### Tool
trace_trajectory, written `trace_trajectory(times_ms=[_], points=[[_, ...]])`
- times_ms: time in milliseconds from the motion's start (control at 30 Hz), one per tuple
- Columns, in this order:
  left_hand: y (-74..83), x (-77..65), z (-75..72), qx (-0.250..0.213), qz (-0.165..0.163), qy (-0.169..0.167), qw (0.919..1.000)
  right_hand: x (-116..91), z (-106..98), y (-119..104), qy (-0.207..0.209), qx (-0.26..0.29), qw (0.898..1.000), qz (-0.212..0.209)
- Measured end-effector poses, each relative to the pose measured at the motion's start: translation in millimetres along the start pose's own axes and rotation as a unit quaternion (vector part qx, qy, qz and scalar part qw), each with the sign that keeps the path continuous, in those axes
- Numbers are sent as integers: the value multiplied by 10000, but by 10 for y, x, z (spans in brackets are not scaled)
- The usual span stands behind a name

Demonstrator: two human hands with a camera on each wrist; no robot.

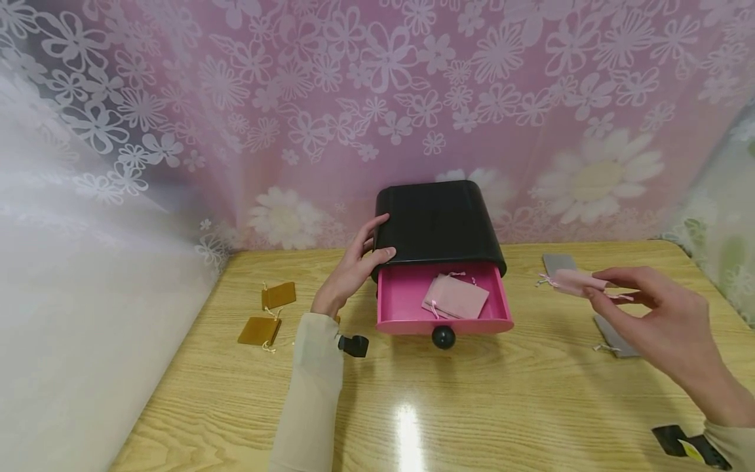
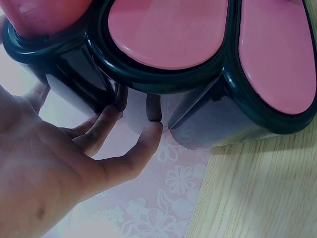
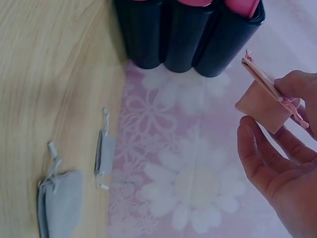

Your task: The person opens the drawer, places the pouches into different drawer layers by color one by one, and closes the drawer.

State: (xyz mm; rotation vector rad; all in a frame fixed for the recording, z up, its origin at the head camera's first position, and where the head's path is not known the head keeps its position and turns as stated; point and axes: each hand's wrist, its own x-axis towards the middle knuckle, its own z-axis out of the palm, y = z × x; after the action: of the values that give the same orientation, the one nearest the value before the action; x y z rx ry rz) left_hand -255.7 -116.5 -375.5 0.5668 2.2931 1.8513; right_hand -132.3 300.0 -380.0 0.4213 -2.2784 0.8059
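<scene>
Above the right side of the table (image 1: 531, 393), we see the right hand (image 1: 666, 321) pinching a pink pouch (image 1: 569, 280), the left hand (image 1: 349, 270) spread against the black cabinet (image 1: 436, 223); only the head view shows pale pouches (image 1: 459, 297) inside the open drawer (image 1: 396, 303), while the left-wrist view catches lower pink fronts (image 2: 171, 32) the other hides.

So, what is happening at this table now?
The left hand rests against the side of a black drawer unit, with one pink drawer open and pink drawstring pouches inside. The right hand holds at least one more pink pouch above the table, near gray drawstring pouches. Brown pouches lie left of the unit.
</scene>
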Motion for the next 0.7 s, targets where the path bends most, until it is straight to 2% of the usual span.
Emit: trace_trajectory(times_ms=[333,700], points=[[-15,9,1,-24,62,-26,10000,69,12,-219,-43,448,9988,-204],[-18,6,-2,12,90,-31,10000,102,81,-355,-20,912,9953,-331]])
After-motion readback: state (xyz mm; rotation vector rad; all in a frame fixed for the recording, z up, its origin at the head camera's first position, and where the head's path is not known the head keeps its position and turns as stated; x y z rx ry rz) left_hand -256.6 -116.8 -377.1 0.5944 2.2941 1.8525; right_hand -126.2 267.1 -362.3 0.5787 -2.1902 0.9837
